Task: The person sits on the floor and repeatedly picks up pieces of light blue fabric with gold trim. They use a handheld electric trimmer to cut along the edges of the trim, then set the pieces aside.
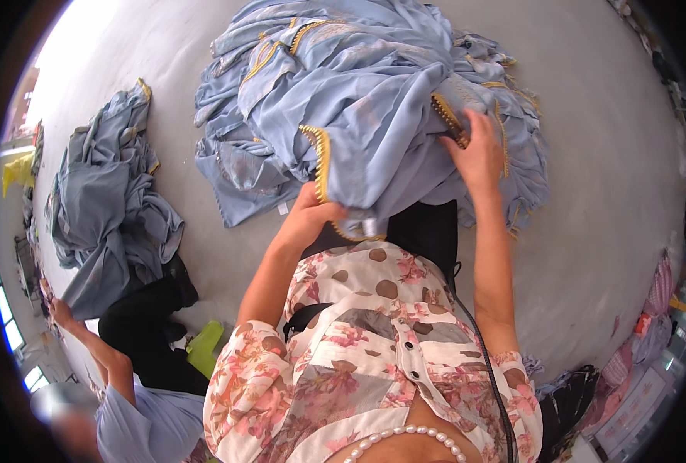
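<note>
A large heap of light blue cloth (358, 85) with yellow scalloped trim lies in front of me, its near part reaching over my lap. My left hand (306, 220) is closed on the cloth's near left edge, beside a strip of yellow trim (322, 162). A small white tag (370, 228) shows blurred on the cloth, close to those fingers. Farther right, my right hand (478, 154) has its thumb and fingers closed on another trimmed edge (447, 112), which looks darker and gold. Between my hands the cloth hangs in loose folds.
At the left, a separate pile of darker blue cloth (111, 185) lies before a seated co-worker in a blue top (154, 420). A bright green item (204, 347) is beside that person. Pink cloth (655, 293) and several bundles line the right edge. A black cord (486, 355) runs down my front.
</note>
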`<state>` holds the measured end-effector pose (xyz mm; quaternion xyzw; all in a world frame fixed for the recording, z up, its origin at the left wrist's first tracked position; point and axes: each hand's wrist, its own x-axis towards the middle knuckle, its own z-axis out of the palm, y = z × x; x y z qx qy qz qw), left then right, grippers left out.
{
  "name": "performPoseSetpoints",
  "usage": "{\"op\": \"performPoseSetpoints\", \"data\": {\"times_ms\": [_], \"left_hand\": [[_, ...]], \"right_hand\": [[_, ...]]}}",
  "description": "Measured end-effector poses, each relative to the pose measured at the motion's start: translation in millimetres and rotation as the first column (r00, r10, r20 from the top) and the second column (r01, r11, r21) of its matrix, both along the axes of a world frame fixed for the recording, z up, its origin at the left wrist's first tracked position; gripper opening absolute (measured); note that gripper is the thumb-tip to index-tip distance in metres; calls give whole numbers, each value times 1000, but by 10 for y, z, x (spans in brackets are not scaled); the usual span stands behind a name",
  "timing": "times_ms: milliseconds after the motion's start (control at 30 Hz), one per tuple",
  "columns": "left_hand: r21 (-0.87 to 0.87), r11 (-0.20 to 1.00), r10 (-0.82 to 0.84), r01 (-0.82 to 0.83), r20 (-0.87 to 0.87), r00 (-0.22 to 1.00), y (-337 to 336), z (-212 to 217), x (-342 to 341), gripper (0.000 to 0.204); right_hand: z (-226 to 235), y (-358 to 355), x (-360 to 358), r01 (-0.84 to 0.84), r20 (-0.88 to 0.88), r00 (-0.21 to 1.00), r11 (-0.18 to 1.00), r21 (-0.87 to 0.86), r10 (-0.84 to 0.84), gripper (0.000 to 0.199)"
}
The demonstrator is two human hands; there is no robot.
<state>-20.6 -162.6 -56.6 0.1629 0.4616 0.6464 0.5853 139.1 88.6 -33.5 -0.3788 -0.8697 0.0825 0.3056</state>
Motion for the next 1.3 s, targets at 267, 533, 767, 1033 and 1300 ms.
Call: {"op": "performPoseSetpoints", "data": {"times_ms": [267,533,767,1033,1300], "left_hand": [[-107,730,683,-674,102,723,-468,30,-799,50],[19,858,190,-513,-940,283,184,318,-470,29],[-121,987,86,-110,-184,979,857,661,301,40],[-128,891,447,-435,79,891,464,-178,-97,25],[398,915,393,-64,-916,-77,372,214,288,44]], "right_hand": [[173,-151,464,-471,-599,757,416,-778,-262,12],[322,-444,250,-461,-560,829,547,-699,-17,11],[314,-751,40,-512,-174,853,854,-95,492,39],[14,-512,547,-264,-559,794,696,-668,-236,16],[-227,-780,669,-164,-206,979,636,-754,9,27]]}}
